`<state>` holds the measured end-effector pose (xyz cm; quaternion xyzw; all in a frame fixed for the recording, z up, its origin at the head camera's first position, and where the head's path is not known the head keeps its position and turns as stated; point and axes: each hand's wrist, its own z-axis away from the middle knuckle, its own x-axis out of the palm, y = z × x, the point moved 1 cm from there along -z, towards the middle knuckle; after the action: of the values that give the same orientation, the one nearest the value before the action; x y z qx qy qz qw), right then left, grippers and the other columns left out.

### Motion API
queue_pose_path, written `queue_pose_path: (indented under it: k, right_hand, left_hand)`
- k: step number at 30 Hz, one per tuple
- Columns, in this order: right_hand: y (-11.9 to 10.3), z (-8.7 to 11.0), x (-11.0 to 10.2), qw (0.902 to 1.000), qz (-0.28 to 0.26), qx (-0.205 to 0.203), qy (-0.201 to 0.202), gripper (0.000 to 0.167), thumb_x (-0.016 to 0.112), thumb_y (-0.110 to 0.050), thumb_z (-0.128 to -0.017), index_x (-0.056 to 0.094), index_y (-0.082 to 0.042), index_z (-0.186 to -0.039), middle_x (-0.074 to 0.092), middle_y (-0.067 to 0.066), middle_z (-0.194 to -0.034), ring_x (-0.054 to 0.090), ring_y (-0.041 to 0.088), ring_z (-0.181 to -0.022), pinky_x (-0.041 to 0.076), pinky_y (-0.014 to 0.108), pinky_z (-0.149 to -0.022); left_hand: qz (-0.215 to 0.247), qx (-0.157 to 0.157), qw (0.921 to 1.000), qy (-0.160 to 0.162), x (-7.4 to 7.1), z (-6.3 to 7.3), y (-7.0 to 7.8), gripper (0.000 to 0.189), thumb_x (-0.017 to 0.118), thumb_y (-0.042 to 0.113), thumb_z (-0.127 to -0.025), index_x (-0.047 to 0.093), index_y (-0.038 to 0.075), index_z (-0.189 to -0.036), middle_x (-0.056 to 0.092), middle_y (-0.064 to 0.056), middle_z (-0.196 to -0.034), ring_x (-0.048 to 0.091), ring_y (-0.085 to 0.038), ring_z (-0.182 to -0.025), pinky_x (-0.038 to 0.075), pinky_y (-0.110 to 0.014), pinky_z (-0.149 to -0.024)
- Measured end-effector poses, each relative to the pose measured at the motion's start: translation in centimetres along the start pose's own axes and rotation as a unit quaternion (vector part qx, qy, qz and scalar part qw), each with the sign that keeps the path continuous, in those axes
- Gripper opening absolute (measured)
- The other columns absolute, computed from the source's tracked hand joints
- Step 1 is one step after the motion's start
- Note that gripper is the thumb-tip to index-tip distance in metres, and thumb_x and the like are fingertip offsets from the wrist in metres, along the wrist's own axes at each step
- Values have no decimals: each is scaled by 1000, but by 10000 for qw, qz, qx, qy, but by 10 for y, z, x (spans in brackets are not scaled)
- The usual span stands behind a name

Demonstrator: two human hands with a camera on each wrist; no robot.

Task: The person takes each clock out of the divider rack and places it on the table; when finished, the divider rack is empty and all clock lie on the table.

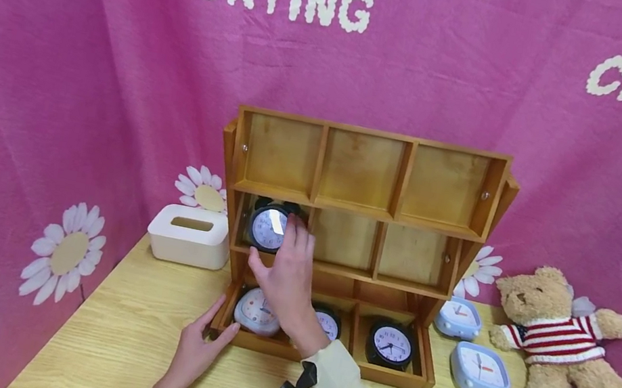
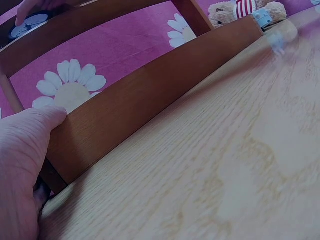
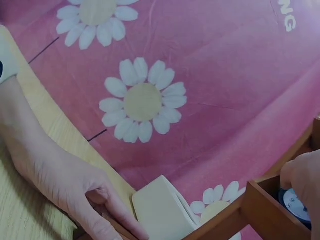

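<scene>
White box (image 1: 187, 249) and bear (image 1: 561, 340) flank the shelf (image 1: 349, 241); pink drape (image 1: 440, 85) behind bench (image 1: 97, 330). Left hand (image 1: 197, 345) grips shelf; right hand (image 1: 289, 276), black clock (image 1: 267, 228).

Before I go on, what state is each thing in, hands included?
Upper black clock: upright, middle row left, partly hidden.
Right hand: touching that clock.
Shelf: standing, partly filled.
Left hand: gripping its lower left corner.
Pale clock: bottom row left, face showing.
Bottom middle clock: face partly hidden.
Bottom right clock: face showing.
Blue clocks: outside the shelf, faces showing.
Teddy: tilted.
Box: upright, slot open.
</scene>
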<state>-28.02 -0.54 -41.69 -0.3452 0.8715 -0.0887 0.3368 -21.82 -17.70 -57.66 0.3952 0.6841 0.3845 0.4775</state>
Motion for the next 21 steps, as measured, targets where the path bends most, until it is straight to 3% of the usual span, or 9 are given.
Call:
queue_pose_path:
  k: [7, 13, 17, 21]
  right_hand:
    - [-8, 1, 9, 9972, -46, 559, -497, 91, 79, -29, -91, 29, 10, -157, 39, 30, -157, 48, 42, -139, 44, 47, -115]
    - [-10, -5, 16, 9930, 109, 1017, -589, 97, 80, -32, -92, 22, 7, -160, 37, 30, -159, 47, 41, -141, 42, 46, -116]
    - [-11, -7, 20, 9914, 150, 1177, -555, 99, 82, -34, -91, 23, 4, -160, 38, 28, -158, 47, 40, -141, 43, 47, -116]
    - [-12, -9, 23, 9935, 183, 1067, -354, 100, 85, -35, -87, 27, 4, -158, 42, 27, -155, 50, 39, -138, 45, 47, -114]
  left_hand:
    - [31, -8, 10000, 7, 1, 0, -2, 69, 82, 31, -92, 55, 12, -153, 53, -16, -153, 51, -30, -139, 44, -51, -112]
    - [-3, -24, 10000, 41, 3, -1, -2, 69, 83, 31, -91, 56, 14, -152, 54, -13, -153, 51, -27, -139, 44, -49, -113]
    - [-25, -10, 10000, 56, 2, -1, -1, 69, 83, 30, -91, 56, 14, -152, 55, -13, -152, 51, -26, -139, 45, -42, -112]
    - [-49, -4, 10000, 87, 1, 0, -2, 68, 84, 28, -91, 57, 13, -151, 56, -13, -151, 53, -25, -137, 46, -30, -109]
